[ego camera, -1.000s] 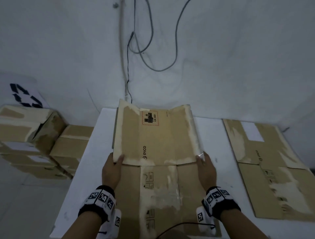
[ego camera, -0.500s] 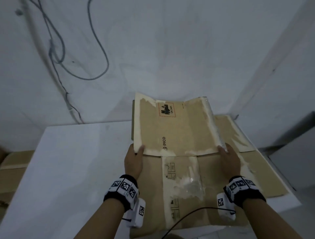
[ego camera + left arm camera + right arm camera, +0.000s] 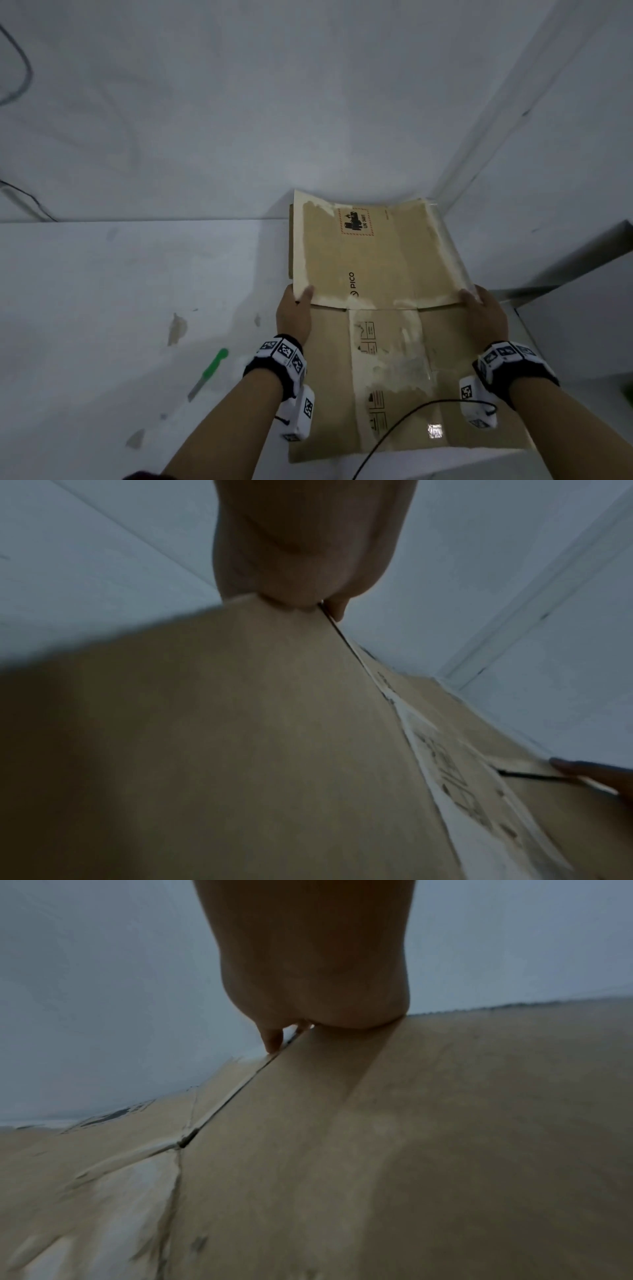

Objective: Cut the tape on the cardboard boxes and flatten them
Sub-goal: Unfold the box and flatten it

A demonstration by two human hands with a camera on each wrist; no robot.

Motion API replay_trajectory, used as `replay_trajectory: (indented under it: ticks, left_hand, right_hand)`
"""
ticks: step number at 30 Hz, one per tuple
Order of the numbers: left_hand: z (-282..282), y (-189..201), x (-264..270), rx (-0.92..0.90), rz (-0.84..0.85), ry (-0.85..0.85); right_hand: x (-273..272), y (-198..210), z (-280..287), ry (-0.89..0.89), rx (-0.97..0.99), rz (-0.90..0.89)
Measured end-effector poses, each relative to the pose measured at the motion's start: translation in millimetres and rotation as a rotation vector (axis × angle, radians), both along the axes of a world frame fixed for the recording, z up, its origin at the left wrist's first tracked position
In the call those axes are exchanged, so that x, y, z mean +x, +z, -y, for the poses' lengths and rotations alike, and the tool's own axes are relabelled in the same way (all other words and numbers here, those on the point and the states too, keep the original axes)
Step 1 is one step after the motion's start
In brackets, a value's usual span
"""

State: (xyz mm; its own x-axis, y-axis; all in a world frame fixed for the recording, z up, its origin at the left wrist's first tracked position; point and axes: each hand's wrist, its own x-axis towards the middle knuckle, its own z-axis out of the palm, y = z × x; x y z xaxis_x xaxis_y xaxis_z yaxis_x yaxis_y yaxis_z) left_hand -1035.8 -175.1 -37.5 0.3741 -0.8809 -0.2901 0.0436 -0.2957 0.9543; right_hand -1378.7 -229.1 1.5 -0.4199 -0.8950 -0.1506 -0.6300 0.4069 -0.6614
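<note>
A flattened brown cardboard box (image 3: 376, 267) with PICO print and torn white tape marks lies under both hands at the right end of the white table (image 3: 102, 291). My left hand (image 3: 294, 315) pinches its left edge, thumb on top, at the crease between the far panel and the near flaps. My right hand (image 3: 483, 311) grips the right edge at the same crease. The left wrist view shows the left hand (image 3: 301, 561) on the cardboard (image 3: 240, 737). In the right wrist view the right hand (image 3: 315, 961) is on the cardboard (image 3: 411, 1137). The far panel tilts slightly upward.
A green-handled knife (image 3: 209, 373) lies on the table left of my left arm. Small cardboard scraps (image 3: 176, 329) dot the tabletop. The wall corner (image 3: 479, 154) stands just behind the box, and a grey ledge (image 3: 565, 274) lies to its right. A black cable (image 3: 411, 411) crosses the near flaps.
Both hands have carried the flattened box rightward to the table's right end by the wall corner. The other flattened box seen there earlier is now hidden. The grip is unchanged.
</note>
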Motion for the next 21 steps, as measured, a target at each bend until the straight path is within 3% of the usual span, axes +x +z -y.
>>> replay_trajectory:
  ticks: [11, 13, 16, 19, 21]
  left_hand:
    - [29, -52, -45, 0.134, 0.043, 0.016]
    - [35, -57, -46, 0.184, 0.141, 0.012]
    - [35, -56, -48, 0.354, 0.427, -0.014]
    - [31, -59, -52, 0.313, 0.392, -0.076]
    - [29, -62, -55, 0.325, 0.398, -0.127]
  right_hand:
    - [-38, -48, 53, 0.002, 0.125, -0.013]
    - [-41, -53, 58, -0.023, 0.128, -0.021]
    - [-44, -64, 60, -0.065, 0.072, -0.097]
    - [-45, -77, 58, -0.007, 0.092, -0.280]
    - [-40, -84, 56, 0.038, 0.157, -0.302]
